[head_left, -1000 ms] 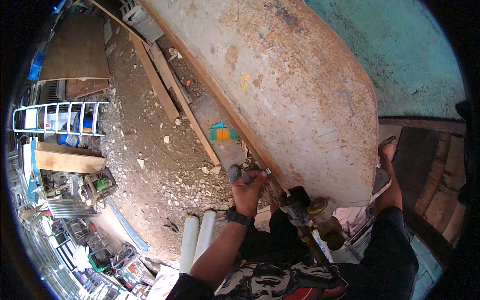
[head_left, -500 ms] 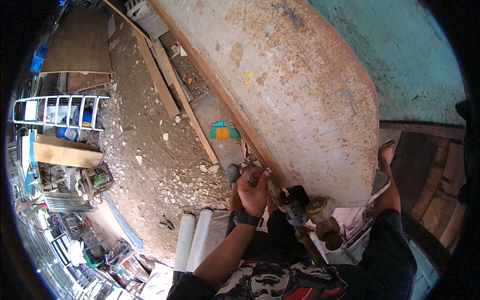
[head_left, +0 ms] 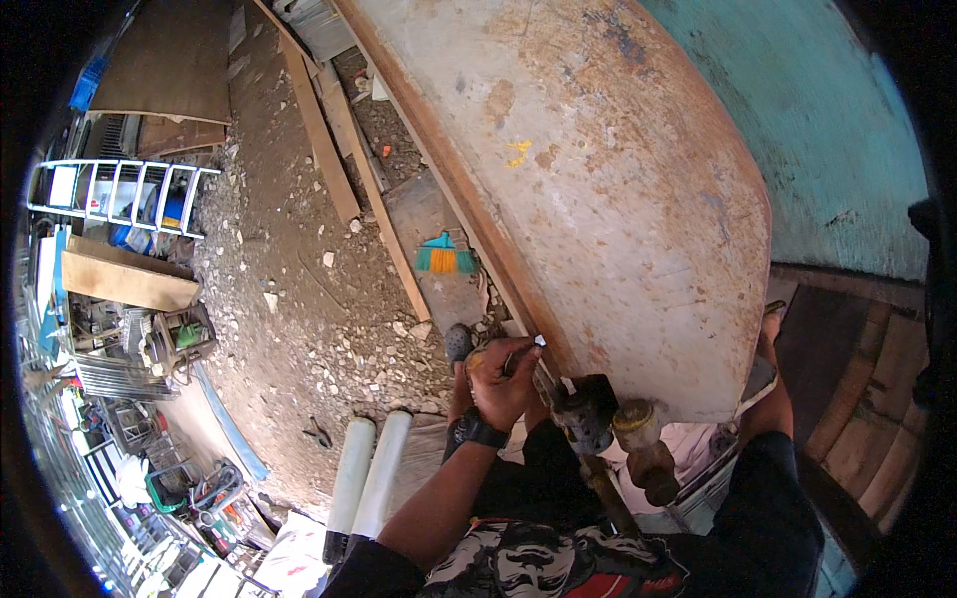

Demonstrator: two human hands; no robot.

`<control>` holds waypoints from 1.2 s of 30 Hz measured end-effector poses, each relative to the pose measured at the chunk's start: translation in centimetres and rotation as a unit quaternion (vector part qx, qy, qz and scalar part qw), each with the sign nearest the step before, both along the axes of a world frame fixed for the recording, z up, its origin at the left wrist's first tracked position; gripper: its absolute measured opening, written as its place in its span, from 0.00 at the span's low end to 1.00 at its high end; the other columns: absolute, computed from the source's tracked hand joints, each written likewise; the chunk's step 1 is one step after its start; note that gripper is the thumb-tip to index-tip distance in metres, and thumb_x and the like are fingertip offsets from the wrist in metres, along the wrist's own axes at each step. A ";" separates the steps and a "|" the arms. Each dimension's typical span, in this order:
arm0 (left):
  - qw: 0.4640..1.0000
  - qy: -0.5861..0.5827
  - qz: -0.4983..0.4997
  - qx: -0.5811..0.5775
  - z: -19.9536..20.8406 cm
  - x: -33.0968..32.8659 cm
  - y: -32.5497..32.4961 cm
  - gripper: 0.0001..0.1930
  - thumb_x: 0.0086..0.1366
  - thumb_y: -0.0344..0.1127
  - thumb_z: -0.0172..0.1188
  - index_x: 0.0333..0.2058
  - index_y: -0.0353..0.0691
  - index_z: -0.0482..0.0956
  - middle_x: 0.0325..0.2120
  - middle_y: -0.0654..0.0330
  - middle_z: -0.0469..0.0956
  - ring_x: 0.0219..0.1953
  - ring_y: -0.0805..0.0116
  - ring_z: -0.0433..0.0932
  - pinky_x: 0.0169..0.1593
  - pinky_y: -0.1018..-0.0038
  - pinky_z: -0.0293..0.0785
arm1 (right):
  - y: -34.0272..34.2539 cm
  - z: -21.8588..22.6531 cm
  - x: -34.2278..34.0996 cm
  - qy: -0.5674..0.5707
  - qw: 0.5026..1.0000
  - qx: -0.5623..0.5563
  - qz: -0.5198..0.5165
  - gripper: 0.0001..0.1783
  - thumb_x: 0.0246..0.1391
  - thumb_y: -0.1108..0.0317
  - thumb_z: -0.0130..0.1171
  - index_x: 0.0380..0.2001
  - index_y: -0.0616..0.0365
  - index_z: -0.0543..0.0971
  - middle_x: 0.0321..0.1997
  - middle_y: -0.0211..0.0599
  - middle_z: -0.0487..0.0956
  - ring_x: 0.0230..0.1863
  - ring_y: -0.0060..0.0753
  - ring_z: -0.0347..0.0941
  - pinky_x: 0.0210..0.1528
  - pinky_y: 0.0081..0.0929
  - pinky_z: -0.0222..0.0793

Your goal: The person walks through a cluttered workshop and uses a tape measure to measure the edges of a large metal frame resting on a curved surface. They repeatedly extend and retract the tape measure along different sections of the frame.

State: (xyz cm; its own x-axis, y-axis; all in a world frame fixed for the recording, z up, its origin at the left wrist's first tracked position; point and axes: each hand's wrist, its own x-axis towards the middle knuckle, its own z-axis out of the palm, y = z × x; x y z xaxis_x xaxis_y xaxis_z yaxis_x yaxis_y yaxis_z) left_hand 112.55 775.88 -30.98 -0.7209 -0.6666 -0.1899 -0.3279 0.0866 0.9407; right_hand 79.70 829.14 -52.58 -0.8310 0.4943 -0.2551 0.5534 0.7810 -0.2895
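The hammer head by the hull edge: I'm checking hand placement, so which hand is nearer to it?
Left. The left hand grips a small tool just beside the hammer head. The right hand rests on the hull edge, farther away.

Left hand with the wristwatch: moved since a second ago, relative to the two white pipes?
Barely. The left hand still grips a small tool at the worn hull's lower edge, just above the two white pipes.

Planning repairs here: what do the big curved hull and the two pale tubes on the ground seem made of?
The hull looks like wood under worn, flaking pale paint with brownish bare patches, though that is uncertain. The tubes look like smooth white plastic pipe, uniform and matte.
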 end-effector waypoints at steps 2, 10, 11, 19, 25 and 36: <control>1.000 0.004 0.017 0.010 0.1 0.1 0.0 0.07 0.59 0.26 0.68 0.37 0.37 0.82 0.33 0.58 0.82 0.34 0.72 0.80 0.38 0.76 0.75 | -0.8 0.2 -0.6 0.001 1.000 -0.001 0.008 0.14 0.59 0.66 0.56 0.42 0.68 0.74 0.35 0.51 0.82 0.33 0.43 0.83 0.32 0.40 0.80; 0.999 0.051 0.015 0.012 -0.6 -0.1 0.2 0.06 0.59 0.25 0.68 0.34 0.38 0.81 0.32 0.60 0.82 0.33 0.75 0.79 0.37 0.77 0.74 | -0.9 1.0 0.2 0.004 1.000 -0.005 0.004 0.15 0.60 0.65 0.56 0.41 0.68 0.75 0.35 0.51 0.82 0.32 0.44 0.83 0.32 0.40 0.80; 0.998 0.053 0.013 0.014 -0.4 -0.2 0.2 0.05 0.59 0.25 0.68 0.34 0.38 0.81 0.32 0.60 0.82 0.33 0.74 0.79 0.37 0.77 0.74 | -0.8 1.1 0.5 0.004 1.000 -0.005 0.004 0.15 0.60 0.65 0.56 0.41 0.68 0.75 0.35 0.51 0.82 0.32 0.44 0.83 0.32 0.40 0.80; 0.998 0.058 0.016 0.013 -0.1 -0.4 0.1 0.05 0.59 0.24 0.68 0.34 0.36 0.82 0.31 0.59 0.82 0.34 0.73 0.79 0.38 0.76 0.75 | -1.0 1.2 0.5 0.007 1.000 -0.006 0.006 0.16 0.60 0.63 0.56 0.41 0.68 0.75 0.35 0.51 0.82 0.31 0.44 0.83 0.31 0.41 0.80; 0.998 0.052 0.017 0.027 -0.2 -0.5 0.4 0.05 0.58 0.23 0.68 0.34 0.36 0.83 0.31 0.59 0.82 0.34 0.72 0.80 0.38 0.76 0.75 | 0.1 0.7 0.9 0.005 1.000 -0.004 0.007 0.16 0.61 0.62 0.56 0.41 0.69 0.76 0.35 0.51 0.82 0.31 0.45 0.82 0.31 0.41 0.80; 0.999 0.028 0.039 0.007 -0.3 -0.1 0.5 0.05 0.58 0.23 0.68 0.34 0.36 0.82 0.30 0.59 0.82 0.34 0.72 0.80 0.38 0.76 0.75 | -5.4 3.8 1.0 -0.018 0.984 -0.176 -0.034 0.15 0.61 0.63 0.56 0.42 0.68 0.75 0.38 0.52 0.82 0.32 0.50 0.82 0.35 0.42 0.79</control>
